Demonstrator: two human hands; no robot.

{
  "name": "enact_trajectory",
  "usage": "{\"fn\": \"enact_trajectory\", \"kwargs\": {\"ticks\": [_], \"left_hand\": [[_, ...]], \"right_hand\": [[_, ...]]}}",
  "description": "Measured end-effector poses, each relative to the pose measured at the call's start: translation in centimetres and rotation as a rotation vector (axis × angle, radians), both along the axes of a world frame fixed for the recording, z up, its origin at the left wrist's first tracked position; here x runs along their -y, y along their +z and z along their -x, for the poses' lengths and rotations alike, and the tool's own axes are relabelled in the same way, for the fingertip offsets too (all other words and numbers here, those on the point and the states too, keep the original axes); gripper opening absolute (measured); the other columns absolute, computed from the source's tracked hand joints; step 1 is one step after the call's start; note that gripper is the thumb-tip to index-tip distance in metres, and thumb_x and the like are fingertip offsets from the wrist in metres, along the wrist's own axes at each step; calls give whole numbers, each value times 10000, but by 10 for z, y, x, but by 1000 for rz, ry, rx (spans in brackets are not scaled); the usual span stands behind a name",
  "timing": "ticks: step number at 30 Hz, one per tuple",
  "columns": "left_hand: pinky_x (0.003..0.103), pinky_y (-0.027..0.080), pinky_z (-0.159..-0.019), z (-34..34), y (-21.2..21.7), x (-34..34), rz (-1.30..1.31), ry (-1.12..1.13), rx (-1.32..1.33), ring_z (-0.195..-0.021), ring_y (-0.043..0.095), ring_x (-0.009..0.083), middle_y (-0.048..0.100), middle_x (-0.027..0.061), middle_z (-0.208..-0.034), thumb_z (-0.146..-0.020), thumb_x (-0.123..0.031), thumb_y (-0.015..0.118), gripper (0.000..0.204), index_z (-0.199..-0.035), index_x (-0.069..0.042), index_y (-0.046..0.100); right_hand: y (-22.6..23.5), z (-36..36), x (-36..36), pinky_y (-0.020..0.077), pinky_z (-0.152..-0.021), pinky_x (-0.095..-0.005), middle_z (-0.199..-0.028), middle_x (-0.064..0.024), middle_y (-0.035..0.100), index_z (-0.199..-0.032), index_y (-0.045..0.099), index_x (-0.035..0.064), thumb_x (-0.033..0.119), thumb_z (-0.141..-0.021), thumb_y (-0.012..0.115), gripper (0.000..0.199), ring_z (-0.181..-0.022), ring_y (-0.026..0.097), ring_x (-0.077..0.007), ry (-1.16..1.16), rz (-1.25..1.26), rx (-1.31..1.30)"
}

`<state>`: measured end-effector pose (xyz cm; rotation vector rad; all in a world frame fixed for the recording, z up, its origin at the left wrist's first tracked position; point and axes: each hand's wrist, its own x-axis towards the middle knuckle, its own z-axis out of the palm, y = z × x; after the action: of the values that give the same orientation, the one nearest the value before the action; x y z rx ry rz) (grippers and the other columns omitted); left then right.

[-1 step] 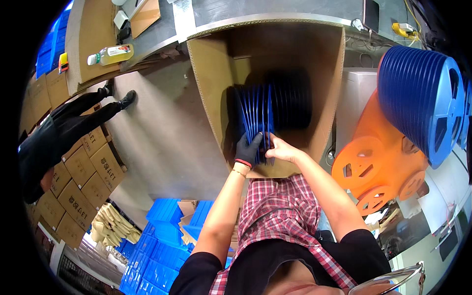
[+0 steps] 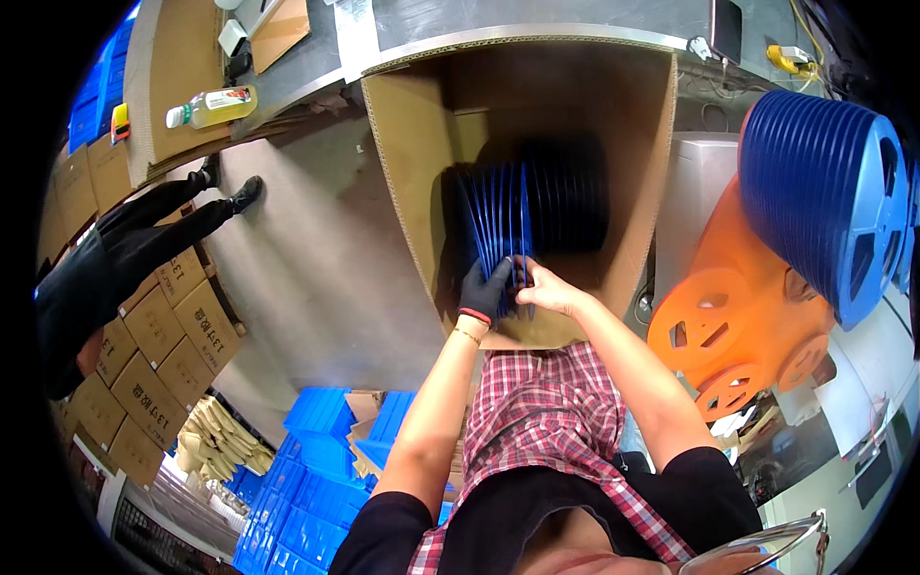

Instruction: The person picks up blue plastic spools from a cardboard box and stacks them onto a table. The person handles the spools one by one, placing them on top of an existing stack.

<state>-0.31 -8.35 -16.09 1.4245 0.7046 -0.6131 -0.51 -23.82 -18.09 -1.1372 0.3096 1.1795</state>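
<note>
A deep cardboard box stands open in front of me, with a row of thin blue plastic reels on edge inside. My left hand, in a dark glove with a red cuff, is closed on the near edges of the reels at the row's left part. Beside it, my bare right hand has its fingers closed around the near edge of a blue reel. Its fingertips are partly hidden between the discs. The reels' right part lies in deep shadow.
On the right are orange reels and a stack of blue reels. A metal worktable runs along the far side, with a bottle at left. Blue bins, stacked cartons and another person are to the left.
</note>
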Motion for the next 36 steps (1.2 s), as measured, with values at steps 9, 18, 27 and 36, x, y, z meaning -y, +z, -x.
{"fn": "enact_trajectory", "kwargs": {"ticks": [9, 18, 27, 36], "left_hand": [[373, 441, -807, -14, -107, 1, -438, -419, -73, -912, 575, 286, 599, 149, -1051, -848, -438, 528, 547, -1185, -8, 506], [356, 341, -978, 11, -208, 23, -450, -426, 207, -1139, 438, 264, 439, 141, -1269, -847, -431, 512, 613, -1295, -32, 387], [358, 357, -976, 81, -184, 12, -164, -715, 126, -1159, 449, 287, 460, 172, -1264, -835, -437, 508, 618, -1290, -39, 382], [360, 418, -910, 92, -70, 0, -202, -935, -182, -1048, 553, 300, 574, 193, -1118, -822, -429, 517, 567, -1233, -46, 443]], "right_hand": [[38, 42, 7, 436, -853, -292, -1091, -145, 566, -1148, 459, -44, -2, -793, 419, 359, -980, 580, -201, -677, 143, 43], [171, 52, 15, 364, -511, -189, -677, 7, 510, -832, 522, 17, 37, -724, 676, 189, -555, 443, -39, -688, 173, 309], [42, -31, -62, 393, -534, -215, -661, 6, 514, -874, 525, 41, 191, -904, 505, 154, -575, 461, -65, -740, 198, 198], [-130, 36, -32, 433, -864, -313, -1094, -196, 579, -1159, 463, -53, 216, -764, 648, 513, -985, 570, -247, -166, 702, 240]]}}
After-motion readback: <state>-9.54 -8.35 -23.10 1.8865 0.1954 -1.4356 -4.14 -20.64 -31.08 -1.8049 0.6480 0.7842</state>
